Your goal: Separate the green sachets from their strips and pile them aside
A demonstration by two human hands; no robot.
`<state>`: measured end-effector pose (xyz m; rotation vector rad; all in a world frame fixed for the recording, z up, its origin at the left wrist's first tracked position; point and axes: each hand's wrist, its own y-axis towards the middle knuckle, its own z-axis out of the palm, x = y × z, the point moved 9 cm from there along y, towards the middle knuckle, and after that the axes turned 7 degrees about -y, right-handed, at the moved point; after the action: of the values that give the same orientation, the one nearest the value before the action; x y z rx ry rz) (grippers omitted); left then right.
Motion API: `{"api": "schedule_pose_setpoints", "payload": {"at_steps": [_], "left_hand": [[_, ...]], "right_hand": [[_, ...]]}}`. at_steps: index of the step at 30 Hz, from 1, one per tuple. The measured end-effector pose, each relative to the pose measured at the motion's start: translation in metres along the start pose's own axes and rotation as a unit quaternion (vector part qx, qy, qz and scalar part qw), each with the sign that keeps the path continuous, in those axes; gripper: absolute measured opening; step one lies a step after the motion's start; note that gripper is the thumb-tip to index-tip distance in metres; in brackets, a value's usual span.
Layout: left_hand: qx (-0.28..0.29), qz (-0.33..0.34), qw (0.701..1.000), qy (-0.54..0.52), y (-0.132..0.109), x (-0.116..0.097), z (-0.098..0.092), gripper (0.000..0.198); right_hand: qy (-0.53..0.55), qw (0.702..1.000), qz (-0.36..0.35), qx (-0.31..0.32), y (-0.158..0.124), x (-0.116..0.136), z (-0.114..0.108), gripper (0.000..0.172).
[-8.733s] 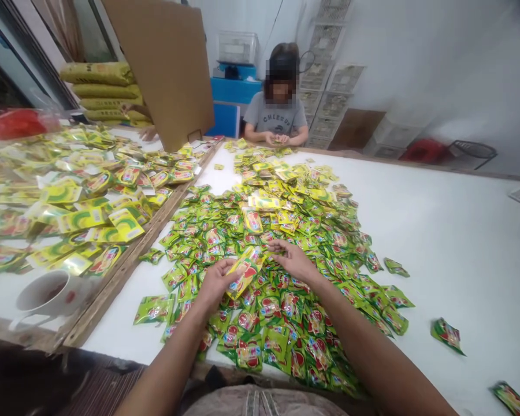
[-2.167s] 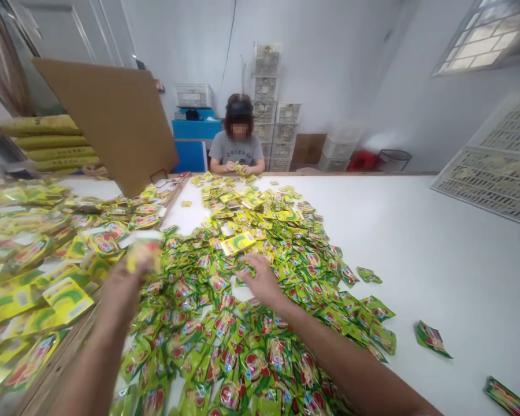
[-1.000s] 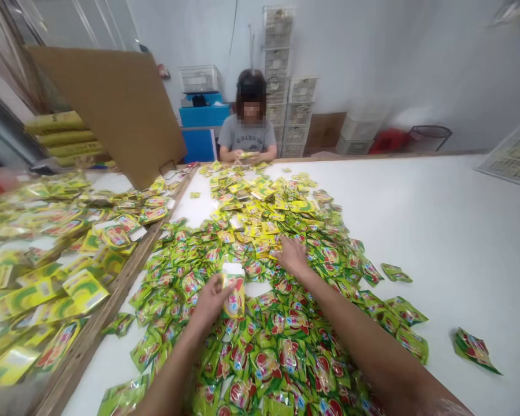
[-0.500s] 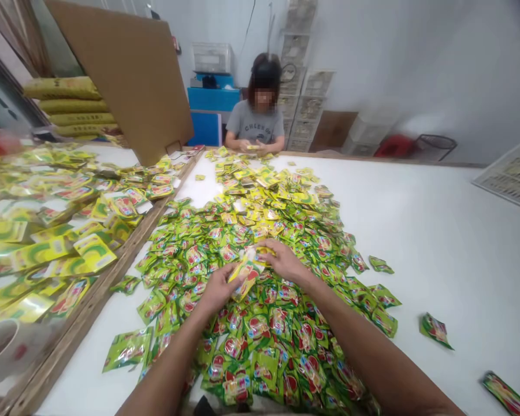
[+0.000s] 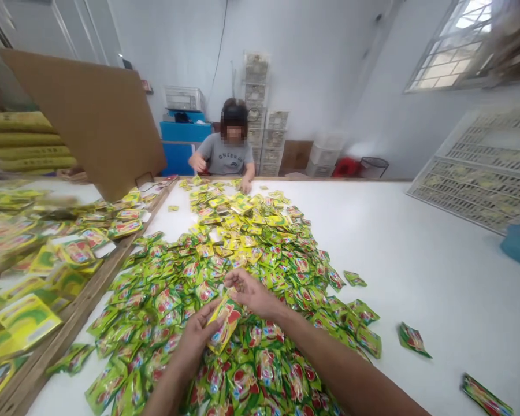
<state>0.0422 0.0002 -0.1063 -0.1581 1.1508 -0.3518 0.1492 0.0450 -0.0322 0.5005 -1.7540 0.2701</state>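
In the middle of the head view, my left hand (image 5: 197, 332) grips a small yellow-and-green carton (image 5: 226, 325) with red fruit pictures, its thumb across the front. My right hand (image 5: 253, 293) is at the carton's upper end, fingers curled and pinching around its top edge. Those fingers partly cover the top, so I cannot tell whether its flap is closed. Both hands are over a large heap of green sachets (image 5: 266, 370) printed with red fruit. Yellow packets (image 5: 247, 222) lie at the heap's far end.
A wooden strip (image 5: 75, 289) divides the white table (image 5: 364, 231) from yellow cartons (image 5: 30, 318) on the left. A brown cardboard sheet (image 5: 86, 115) stands there. Across the table sits a co-worker in a grey shirt (image 5: 229, 155). White slatted crates (image 5: 472, 179) are at right.
The view has swung right and up. My right hand's fingers have drawn in at the carton's top, where white and a yellow piece showed before. The co-worker's hands have moved apart.
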Motion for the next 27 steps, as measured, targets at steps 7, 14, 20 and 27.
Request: {"api": "schedule_pose_setpoints", "payload": {"at_steps": [7,14,20,27], "left_hand": [[-0.047,-0.022,0.997,-0.062,0.006,0.006,-0.013,0.066],[-0.095,-0.017,0.993,-0.07,0.009,0.005,-0.03,0.063],[-0.102,-0.02,0.991,-0.089,0.007,-0.001,-0.029,0.07],[-0.114,-0.008,0.99,-0.081,0.002,-0.012,-0.03,0.072]], "right_hand": [[-0.203,0.929,0.037,-0.308,0.034,-0.006,-0.129,0.024],[-0.42,0.837,0.267,-0.228,0.055,-0.085,-0.214,0.055],[-0.364,0.889,0.18,-0.209,0.052,-0.085,-0.158,0.054],[-0.226,0.961,0.14,-0.076,0.048,-0.077,-0.094,0.054]]}}
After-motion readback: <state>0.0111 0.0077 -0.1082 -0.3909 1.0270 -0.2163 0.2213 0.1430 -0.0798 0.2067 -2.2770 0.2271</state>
